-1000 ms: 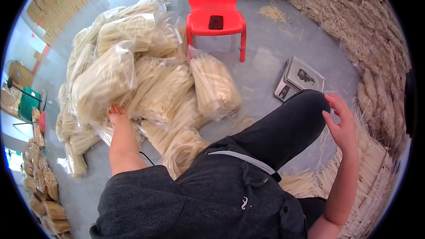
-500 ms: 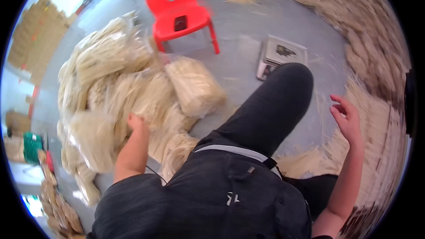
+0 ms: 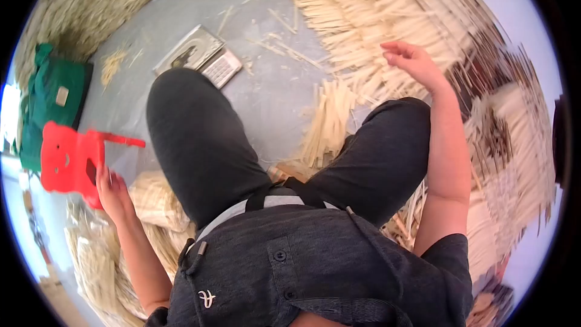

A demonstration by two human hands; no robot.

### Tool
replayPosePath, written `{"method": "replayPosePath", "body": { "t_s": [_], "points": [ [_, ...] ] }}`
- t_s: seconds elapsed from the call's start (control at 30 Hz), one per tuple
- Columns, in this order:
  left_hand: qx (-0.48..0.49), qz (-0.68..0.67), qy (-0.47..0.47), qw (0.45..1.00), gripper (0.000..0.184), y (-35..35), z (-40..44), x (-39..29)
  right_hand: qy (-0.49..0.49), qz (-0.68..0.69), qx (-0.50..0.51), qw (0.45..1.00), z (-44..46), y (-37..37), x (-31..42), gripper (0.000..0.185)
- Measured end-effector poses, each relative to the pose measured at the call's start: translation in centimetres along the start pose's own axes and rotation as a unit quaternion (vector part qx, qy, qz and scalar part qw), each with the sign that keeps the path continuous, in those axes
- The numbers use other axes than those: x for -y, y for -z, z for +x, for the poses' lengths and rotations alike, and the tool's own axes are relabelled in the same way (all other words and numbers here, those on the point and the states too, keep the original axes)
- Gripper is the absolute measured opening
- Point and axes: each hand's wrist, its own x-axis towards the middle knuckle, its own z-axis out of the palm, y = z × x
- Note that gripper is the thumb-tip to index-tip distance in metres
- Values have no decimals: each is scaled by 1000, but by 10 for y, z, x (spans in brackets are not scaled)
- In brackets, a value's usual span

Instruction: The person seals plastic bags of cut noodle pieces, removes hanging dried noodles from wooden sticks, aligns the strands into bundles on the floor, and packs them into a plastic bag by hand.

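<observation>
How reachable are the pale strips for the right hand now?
Probably yes: the right hand looks empty and appears over or beside the pale strips, with nothing visible between them.

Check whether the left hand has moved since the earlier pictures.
Yes: toward the red chair; earlier apart from it in view, the left hand now overlaps its edge.

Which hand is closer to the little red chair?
Left. The left hand overlaps the edge of the red chair in view; touching or not, I can't tell. The right hand is far across, over the pale strips.
</observation>
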Motion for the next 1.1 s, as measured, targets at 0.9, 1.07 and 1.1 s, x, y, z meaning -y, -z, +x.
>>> {"method": "replayPosePath", "body": {
  "t_s": [0.9,1.07,1.1],
  "points": [
    [811,280,180,481,22,-516,-287,205,-460,454,-563,516,-429,-219,-175,25],
    [817,280,202,462,21,-524,-346,187,-362,454,-634,511,-441,-160,-223,25],
    [818,279,197,463,21,-526,-361,185,-330,457,-642,519,-433,-133,-224,27]
  ]
}}
